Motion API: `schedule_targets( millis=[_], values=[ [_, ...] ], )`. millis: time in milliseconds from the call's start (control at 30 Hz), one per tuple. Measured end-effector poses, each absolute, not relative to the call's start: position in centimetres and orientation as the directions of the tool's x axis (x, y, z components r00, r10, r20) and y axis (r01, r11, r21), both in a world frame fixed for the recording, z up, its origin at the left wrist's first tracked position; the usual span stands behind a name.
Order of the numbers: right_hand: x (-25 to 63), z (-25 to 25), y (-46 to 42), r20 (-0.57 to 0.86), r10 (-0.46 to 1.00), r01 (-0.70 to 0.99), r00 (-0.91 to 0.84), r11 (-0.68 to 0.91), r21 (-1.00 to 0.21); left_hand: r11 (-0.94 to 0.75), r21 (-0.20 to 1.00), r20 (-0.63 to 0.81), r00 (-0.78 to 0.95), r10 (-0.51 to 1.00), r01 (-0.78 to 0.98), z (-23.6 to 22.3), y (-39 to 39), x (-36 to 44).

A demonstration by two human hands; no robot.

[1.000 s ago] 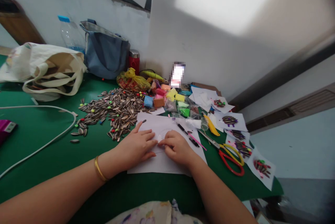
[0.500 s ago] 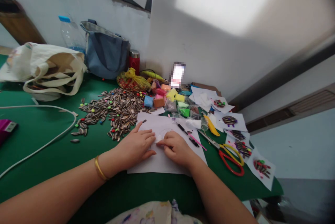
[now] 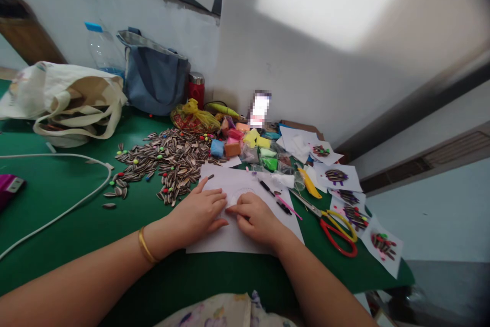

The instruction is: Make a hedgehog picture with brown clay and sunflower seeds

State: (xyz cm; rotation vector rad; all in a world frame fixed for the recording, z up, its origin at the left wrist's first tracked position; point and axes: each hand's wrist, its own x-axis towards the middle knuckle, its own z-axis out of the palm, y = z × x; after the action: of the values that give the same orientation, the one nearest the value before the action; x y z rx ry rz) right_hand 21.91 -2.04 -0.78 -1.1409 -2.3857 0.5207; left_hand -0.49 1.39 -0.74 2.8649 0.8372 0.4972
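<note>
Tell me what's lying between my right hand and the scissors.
Between your right hand and the scissors lie a black pen and a pink stick, in the head view.

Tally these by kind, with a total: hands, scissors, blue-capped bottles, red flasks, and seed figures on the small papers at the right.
Hands: 2 (left hand, right hand)
Scissors: 1 pair
Blue-capped bottle: 1
Red flask: 1
Seed figures: 5
Total: 10

Tabletop: green
Seeds: dark, pale-striped
Paper: white
Scissor handles: one red, one yellow
Upright bag: greyish blue
Flask: red, silver lid
Bottle cap: bright blue
Bracelet: gold
Clothing: cream, purple-and-orange floral print
</note>
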Motion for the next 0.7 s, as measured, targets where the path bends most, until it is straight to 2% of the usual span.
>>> schedule_targets(
  millis=[167, 367, 700],
  values=[
    [21.9, -0.7, -2.0, 0.233, 0.787, 0.62, -0.571, 0.6, -0.505, -0.842, 0.192, 0.284, 0.793, 0.54, 0.504, -0.6, 1.3, -0.5],
    [22.3, -0.5, -1.9, 0.282, 0.845, 0.606, -0.455, 0.526, -0.597, -0.846, 0.204, 0.272, 0.802, 0.532, 0.492, -0.2, 1.3, -0.5],
    [22.3, -0.4, -1.8, 0.261, 0.831, 0.616, -0.49, 0.543, -0.571, -0.841, 0.209, 0.23, 0.81, 0.539, 0.5, 0.3, 1.2, -0.5]
  ],
)
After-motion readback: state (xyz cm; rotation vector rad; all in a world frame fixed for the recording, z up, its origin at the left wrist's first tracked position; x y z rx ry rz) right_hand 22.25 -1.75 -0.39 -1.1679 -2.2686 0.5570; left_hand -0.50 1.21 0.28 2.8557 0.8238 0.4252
